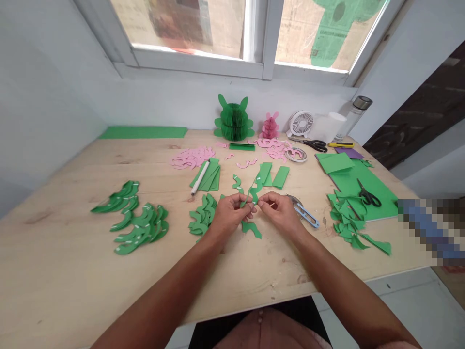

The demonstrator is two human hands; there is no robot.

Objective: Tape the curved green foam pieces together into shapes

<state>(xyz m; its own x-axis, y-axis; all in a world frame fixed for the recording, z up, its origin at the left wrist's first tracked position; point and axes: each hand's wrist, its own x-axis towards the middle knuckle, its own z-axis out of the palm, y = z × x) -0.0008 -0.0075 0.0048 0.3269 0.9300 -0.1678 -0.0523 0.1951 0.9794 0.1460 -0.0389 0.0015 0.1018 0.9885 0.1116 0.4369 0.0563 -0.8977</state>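
Observation:
Between my hands is a wavy green paper cutout (254, 194), standing up from the fingertips. My left hand (232, 211) pinches it from the left, with fingers closed. From the right, my right hand (278, 209) closes thumb and fingertips at its lower edge. Another curved green cutout (252, 229) lies on the table just below my fingers, and a small one with a white strip (237, 182) lies above my left hand. A pile of wavy green cutouts (202, 215) sits left of my left hand, partly hidden by it.
More green cutouts with white strips (143, 225) lie at left. A white pen (200, 178) rests on folded green paper. A blue-handled cutter (307, 214) lies beside my right hand. Black scissors (368, 195) and green scraps (347, 218) are at right; a green honeycomb figure (234, 121) stands behind.

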